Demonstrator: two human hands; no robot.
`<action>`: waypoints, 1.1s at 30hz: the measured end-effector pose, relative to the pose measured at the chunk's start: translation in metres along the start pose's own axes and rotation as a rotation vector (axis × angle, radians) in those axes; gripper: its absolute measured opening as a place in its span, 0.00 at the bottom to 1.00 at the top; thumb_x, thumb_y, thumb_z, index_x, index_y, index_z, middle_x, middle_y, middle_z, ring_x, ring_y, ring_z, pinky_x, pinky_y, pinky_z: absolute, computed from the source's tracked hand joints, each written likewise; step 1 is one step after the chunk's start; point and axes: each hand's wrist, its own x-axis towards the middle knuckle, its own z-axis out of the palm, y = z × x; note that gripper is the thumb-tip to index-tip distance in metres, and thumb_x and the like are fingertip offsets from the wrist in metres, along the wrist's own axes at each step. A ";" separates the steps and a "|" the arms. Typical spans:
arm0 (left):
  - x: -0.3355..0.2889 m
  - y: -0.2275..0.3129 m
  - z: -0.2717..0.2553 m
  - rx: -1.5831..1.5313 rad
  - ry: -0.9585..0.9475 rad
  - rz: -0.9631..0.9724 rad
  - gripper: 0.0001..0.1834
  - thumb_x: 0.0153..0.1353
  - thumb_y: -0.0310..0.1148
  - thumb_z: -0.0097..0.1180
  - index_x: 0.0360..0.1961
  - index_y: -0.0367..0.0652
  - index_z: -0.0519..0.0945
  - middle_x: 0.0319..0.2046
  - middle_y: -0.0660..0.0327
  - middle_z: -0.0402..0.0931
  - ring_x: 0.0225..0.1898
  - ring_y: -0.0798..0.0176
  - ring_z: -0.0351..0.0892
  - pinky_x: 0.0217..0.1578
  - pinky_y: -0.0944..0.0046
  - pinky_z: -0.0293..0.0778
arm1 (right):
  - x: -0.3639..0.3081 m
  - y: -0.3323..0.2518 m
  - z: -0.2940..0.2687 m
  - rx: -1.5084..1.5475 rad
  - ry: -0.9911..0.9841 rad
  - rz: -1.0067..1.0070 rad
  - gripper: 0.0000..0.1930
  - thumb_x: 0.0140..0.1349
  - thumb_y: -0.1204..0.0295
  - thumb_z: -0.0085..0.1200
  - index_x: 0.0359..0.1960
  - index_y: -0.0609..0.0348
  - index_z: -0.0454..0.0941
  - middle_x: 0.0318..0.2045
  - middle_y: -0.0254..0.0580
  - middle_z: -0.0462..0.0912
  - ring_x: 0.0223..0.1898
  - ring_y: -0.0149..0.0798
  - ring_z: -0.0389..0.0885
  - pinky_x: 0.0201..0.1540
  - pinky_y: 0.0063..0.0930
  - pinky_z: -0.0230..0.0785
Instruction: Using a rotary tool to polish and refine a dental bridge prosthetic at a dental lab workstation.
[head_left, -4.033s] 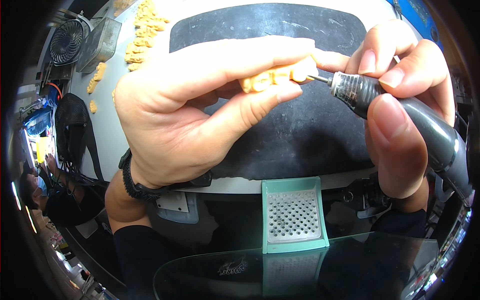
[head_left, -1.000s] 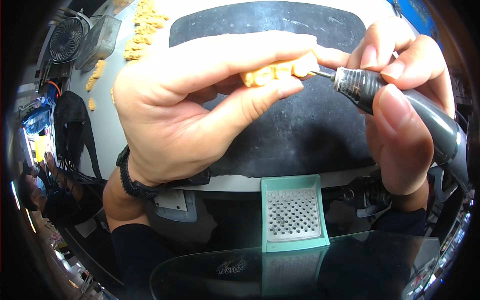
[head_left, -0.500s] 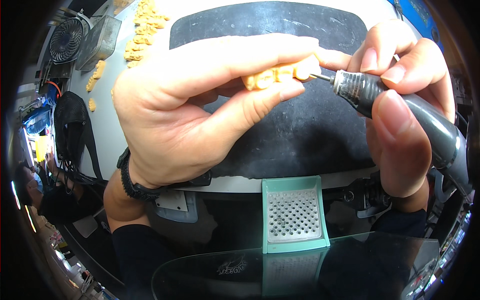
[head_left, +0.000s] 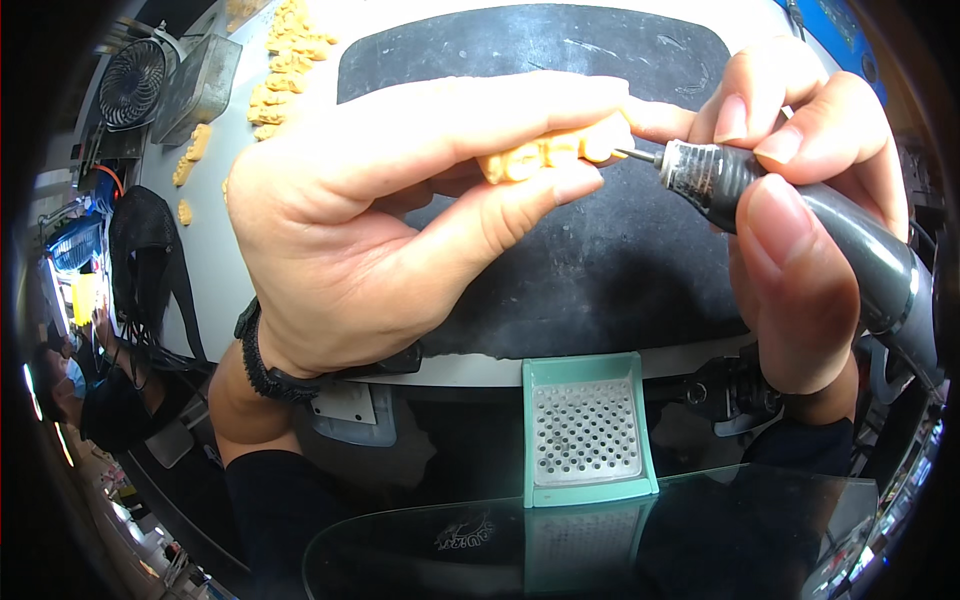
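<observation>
Between the thumb and fingers of my left hand is a yellow dental model with tooth shapes along it, its far side hidden by the fingers. My right hand grips a dark grey rotary handpiece like a pen, thumb below and fingers above. The thin bur at its tip meets the right end of the model, or lies just beside it; I cannot tell if it touches. One fingertip of the right hand reaches toward the left fingers by the model. Both hands are above a black mat.
More yellow dental models lie along the table's far left, with smaller pieces nearer. A small fan and a metal box stand behind. A green perforated tray juts from the front edge above a transparent panel. Another person sits at left.
Both hands, with the model and the handpiece, have shifted very slightly to the left. The grip of each hand looks the same.
</observation>
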 end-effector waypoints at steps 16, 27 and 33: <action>0.000 0.001 -0.002 0.054 -0.022 0.009 0.20 0.57 0.16 0.66 0.52 0.26 0.81 0.45 0.46 0.84 0.48 0.58 0.84 0.54 0.63 0.77 | -0.004 -0.003 0.002 0.022 0.077 0.051 0.09 0.62 0.67 0.57 0.42 0.50 0.73 0.41 0.42 0.73 0.37 0.33 0.76 0.47 0.32 0.76; -0.002 0.000 0.000 0.013 0.015 -0.023 0.20 0.57 0.17 0.66 0.51 0.24 0.81 0.46 0.46 0.84 0.46 0.59 0.85 0.51 0.63 0.78 | -0.001 0.001 0.003 0.113 0.076 0.018 0.10 0.61 0.68 0.60 0.41 0.52 0.73 0.40 0.43 0.73 0.37 0.34 0.77 0.54 0.52 0.78; -0.002 0.000 0.003 0.014 0.030 -0.022 0.19 0.60 0.17 0.64 0.52 0.23 0.79 0.47 0.45 0.83 0.45 0.58 0.86 0.48 0.63 0.82 | -0.004 -0.005 0.007 0.109 0.124 0.052 0.10 0.62 0.69 0.60 0.41 0.52 0.73 0.40 0.43 0.73 0.39 0.35 0.77 0.54 0.52 0.78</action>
